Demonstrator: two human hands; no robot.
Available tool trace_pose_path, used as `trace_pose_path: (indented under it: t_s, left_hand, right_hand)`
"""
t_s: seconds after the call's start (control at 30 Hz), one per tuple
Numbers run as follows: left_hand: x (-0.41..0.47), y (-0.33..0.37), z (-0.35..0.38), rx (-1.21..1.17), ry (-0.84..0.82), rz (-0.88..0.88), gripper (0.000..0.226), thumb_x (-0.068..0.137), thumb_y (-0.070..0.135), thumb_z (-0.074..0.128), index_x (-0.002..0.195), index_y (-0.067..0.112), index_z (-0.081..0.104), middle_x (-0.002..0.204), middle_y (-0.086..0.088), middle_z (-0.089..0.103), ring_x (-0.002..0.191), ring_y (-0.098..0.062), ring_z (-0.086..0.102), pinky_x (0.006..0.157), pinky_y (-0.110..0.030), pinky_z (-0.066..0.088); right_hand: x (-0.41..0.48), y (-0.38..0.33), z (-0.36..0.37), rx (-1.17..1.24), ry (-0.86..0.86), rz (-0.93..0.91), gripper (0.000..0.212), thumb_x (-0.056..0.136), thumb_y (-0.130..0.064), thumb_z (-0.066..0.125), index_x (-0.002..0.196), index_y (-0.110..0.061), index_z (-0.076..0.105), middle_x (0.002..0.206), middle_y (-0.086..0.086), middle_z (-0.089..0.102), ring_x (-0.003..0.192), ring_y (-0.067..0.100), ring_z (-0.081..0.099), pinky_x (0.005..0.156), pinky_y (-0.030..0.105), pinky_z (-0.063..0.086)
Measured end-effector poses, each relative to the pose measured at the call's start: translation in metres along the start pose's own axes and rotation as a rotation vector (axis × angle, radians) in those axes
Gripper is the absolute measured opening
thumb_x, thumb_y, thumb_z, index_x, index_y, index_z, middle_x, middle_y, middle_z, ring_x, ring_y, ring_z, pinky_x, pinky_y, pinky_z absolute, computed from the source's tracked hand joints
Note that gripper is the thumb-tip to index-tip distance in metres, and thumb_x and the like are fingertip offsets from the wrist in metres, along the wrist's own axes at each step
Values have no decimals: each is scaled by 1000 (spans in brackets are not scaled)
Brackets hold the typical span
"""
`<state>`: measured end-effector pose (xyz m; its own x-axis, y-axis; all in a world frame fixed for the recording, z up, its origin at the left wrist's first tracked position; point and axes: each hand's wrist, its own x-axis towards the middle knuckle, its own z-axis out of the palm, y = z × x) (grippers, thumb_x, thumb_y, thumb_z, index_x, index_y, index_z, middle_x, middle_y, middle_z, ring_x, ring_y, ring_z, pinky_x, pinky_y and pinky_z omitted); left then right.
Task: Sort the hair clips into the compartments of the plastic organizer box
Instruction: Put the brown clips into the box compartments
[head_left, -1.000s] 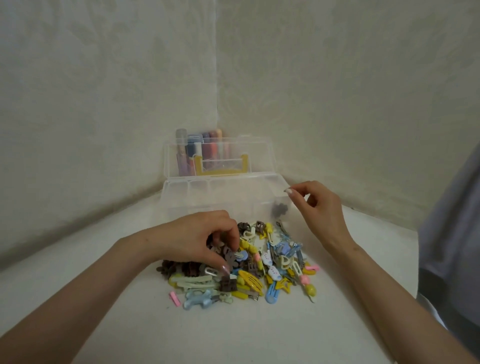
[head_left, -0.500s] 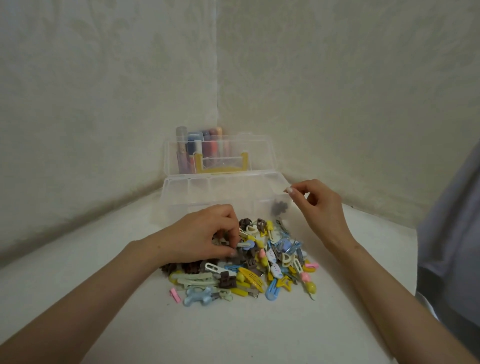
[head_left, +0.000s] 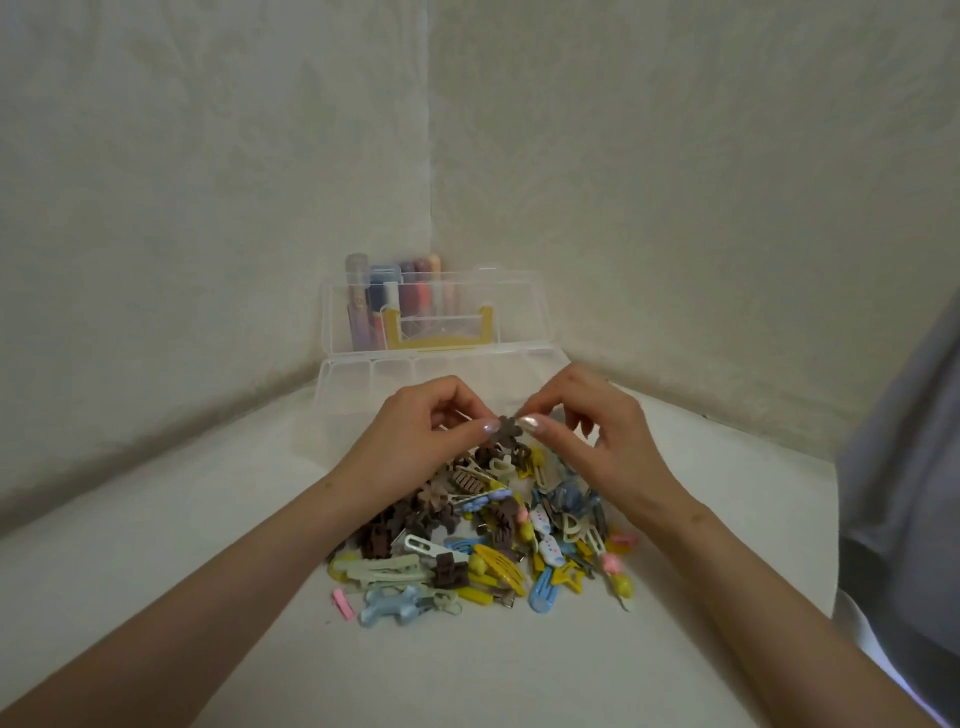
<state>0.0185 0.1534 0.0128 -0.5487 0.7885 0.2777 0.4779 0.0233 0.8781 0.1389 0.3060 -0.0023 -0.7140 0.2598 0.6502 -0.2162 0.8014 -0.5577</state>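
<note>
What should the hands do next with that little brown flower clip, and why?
Probably carry the brown flower clip forward and drop it into a compartment of the organizer box. The left hand and right hand both pinch it above the pile, and the open box sits just behind.

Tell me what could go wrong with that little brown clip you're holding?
1. The left hand and right hand pinch the brown clip by fingertips only; that small grip might slip, dropping it into the pile among other brown clips.
2. The box is clear, its dividers faint, so the clip might land in the wrong compartment.
</note>
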Motion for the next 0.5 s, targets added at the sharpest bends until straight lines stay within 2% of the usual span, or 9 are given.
trace_pose_path:
  t_s: [0.13,0.3,0.4,0.5]
  left_hand:
    - [-1,-1,5,4,8,-3,3,80,14,68,81,13,65,84,-6,71,78,-16,68,77,-33,55]
    - [-2,3,6,-18,-22,4,6,81,14,67,85,9,66,83,-5,72,77,-14,69,79,-29,56]
    - [-1,6,0,45,-15,24,4,84,15,64,86,11,65,83,-3,72,79,-12,69,76,-28,57]
    - [0,8,-11,161,2,56,2,85,15,61,85,14,62,86,-3,70,75,-8,68,69,-27,58]
  right_hand:
    - [0,4,3,-45,-44,-11,31,79,-51,59,79,-20,66,81,-7,58,73,11,51,64,17,34]
    - [0,7,3,-45,-26,-9,24,80,-43,60,78,-19,65,81,-7,58,71,13,51,62,22,37]
    - [2,10,-2,-67,122,59,20,82,-37,61,78,-18,65,79,-8,57,67,6,48,59,19,35]
    - [5,22,-13,-148,308,219,11,84,-30,65,77,-23,63,79,-8,58,63,2,44,58,21,34]
